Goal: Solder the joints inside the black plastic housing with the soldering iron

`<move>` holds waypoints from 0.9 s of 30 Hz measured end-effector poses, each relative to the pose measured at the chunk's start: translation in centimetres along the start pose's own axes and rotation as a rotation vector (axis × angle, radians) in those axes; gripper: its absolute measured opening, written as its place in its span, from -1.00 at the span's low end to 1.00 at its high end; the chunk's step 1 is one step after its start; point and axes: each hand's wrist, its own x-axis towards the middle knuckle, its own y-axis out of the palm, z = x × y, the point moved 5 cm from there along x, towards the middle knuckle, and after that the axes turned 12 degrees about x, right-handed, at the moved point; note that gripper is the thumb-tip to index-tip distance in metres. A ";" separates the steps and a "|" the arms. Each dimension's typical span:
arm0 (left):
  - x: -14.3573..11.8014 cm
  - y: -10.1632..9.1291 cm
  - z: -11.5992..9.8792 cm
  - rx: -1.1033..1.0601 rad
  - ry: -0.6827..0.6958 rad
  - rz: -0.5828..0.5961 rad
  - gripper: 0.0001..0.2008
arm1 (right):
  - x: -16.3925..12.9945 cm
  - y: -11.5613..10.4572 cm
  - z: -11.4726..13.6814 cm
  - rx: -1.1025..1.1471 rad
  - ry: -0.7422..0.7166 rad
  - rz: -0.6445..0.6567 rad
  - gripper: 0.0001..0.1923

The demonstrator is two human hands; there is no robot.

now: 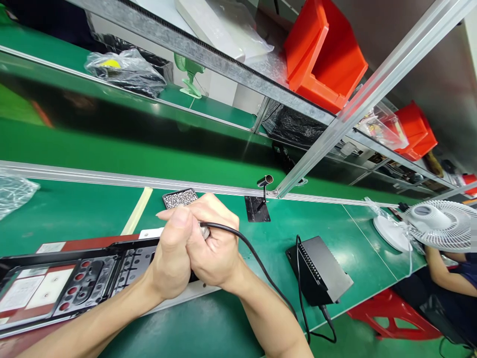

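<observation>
My left hand [173, 253] and my right hand [216, 243] are both closed and pressed together over the work. From between the fingers of my right hand comes a black cable [257, 261] with a metal plug end [204, 230]. Whatever my left fist wraps is hidden. Below and left of my hands lies a long black frame [119, 268] with round holes and pads, on a reddish-brown base [84, 244]. Just behind my hands is a small black tray [180, 198] full of tiny metal pieces.
A black box [320, 268] with cables stands at right. Behind my hands, a small cylinder on a stand [265, 181] sits by the metal rail. A white fan [428, 223] and a seated person's arm [443, 273] are farther right. Orange bins [324, 54] rest on the overhead shelf.
</observation>
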 end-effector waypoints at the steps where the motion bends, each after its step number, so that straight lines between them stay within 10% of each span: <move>1: 0.0 0.0 -0.1 0.000 0.003 0.000 -0.10 | 0.0 0.0 0.0 -0.004 0.007 0.003 -0.68; 27: 0.4 -0.2 0.1 -0.054 -0.041 -0.075 -0.14 | 0.0 -0.1 -0.5 0.041 0.016 -0.045 -0.63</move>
